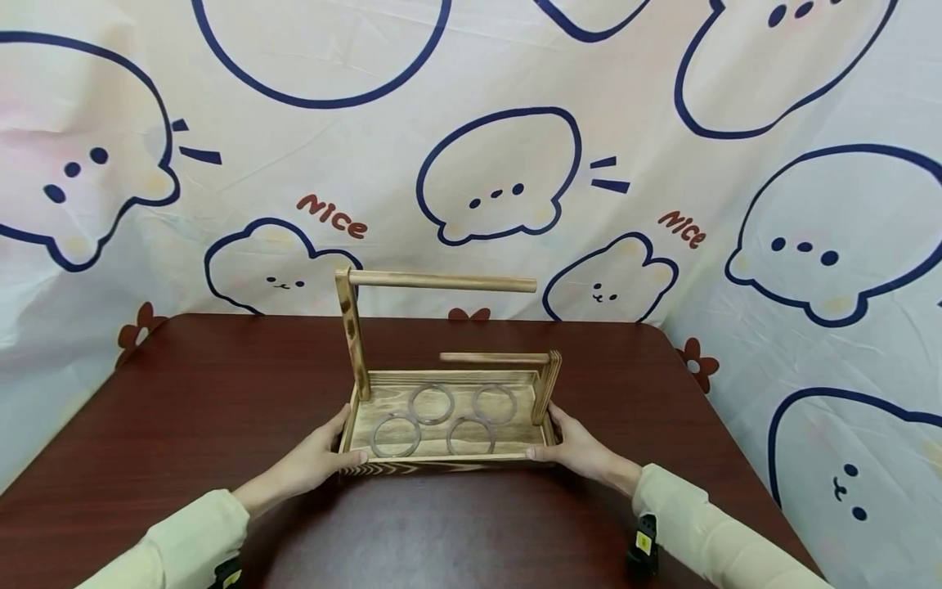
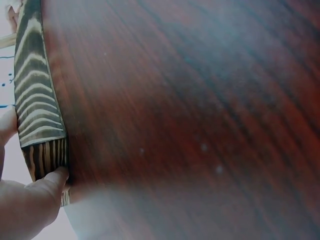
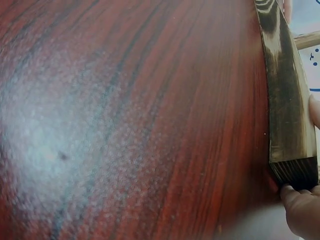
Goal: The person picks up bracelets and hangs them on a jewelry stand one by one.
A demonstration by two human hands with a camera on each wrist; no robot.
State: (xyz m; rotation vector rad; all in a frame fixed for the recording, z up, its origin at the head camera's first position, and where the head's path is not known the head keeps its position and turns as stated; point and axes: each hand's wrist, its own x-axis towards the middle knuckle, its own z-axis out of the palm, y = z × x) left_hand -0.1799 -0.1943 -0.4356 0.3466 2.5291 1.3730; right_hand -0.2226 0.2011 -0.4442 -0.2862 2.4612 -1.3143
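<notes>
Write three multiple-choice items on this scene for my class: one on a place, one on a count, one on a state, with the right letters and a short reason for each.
1. Where do the rings lie?
A. On the floor of the wooden tray
B. Hung on the upper rod
C. On the bare table beside the tray

2. How many rings are there?
A. Two
B. Four
C. Six

3. What are the two hands doing?
A. Both rest flat on the table, away from the tray
B. The left hand and right hand grip opposite ends of the tray
C. One hand lifts a ring

Key: 1 A, the rings lie flat inside the tray; 2 B, four show in the head view; 3 B, fingers curl round each end.
</notes>
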